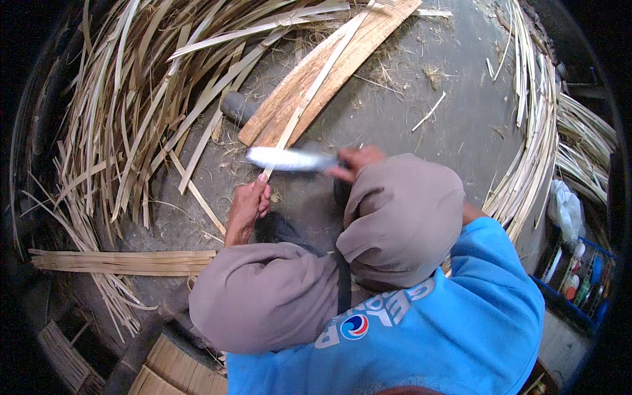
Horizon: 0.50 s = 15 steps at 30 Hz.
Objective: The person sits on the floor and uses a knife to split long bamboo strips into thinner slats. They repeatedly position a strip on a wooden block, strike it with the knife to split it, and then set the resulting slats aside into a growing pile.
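Observation:
I am crouched over a concrete floor with my knees in grey-brown trousers (401, 217) below me. My left hand (249, 209) is closed around the lower end of a long thin bamboo strip (309, 92) that runs up and to the right. My right hand (354, 163) grips the handle of a knife. The knife's broad blade (289, 158) points left, is blurred, and lies across the strip just above my left hand.
Loose bamboo strips (131, 99) are heaped at the left, and a curved bundle (533, 145) lies at the right. A wooden plank (329, 72) and a dark cylinder (236, 105) lie ahead. A flat bundle (125, 262) lies at lower left. A blue crate of bottles (579, 276) stands at right.

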Tool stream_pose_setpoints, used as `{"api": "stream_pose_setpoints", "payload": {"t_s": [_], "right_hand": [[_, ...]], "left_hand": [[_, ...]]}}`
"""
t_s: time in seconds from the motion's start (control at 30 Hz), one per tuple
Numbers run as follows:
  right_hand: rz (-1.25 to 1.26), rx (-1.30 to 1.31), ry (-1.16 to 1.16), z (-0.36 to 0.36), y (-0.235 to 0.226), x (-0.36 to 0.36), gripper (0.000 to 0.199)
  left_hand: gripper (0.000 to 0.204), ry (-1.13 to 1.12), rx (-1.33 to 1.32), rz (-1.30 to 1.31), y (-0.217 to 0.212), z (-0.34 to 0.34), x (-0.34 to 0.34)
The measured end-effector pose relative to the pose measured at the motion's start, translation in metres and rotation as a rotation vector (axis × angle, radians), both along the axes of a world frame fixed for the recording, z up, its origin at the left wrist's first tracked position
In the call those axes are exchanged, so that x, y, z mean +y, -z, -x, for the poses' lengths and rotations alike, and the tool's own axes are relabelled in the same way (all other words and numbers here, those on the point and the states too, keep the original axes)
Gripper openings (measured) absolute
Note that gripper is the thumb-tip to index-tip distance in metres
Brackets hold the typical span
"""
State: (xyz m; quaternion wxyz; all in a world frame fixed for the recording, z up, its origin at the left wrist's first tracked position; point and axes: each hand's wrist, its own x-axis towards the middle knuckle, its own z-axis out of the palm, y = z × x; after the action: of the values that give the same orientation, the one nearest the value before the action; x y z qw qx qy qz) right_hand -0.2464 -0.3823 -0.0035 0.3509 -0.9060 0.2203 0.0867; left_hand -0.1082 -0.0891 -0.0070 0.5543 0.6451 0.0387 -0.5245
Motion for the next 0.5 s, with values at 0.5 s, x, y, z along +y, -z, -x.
{"api": "stream_pose_setpoints", "payload": {"t_s": [0.5], "right_hand": [[0.250,-0.155,-0.184,0.022,0.036,-0.007,0.054]], "left_hand": [[0.049,-0.003,-0.065,0.077,0.005,0.002,-0.020]]}}
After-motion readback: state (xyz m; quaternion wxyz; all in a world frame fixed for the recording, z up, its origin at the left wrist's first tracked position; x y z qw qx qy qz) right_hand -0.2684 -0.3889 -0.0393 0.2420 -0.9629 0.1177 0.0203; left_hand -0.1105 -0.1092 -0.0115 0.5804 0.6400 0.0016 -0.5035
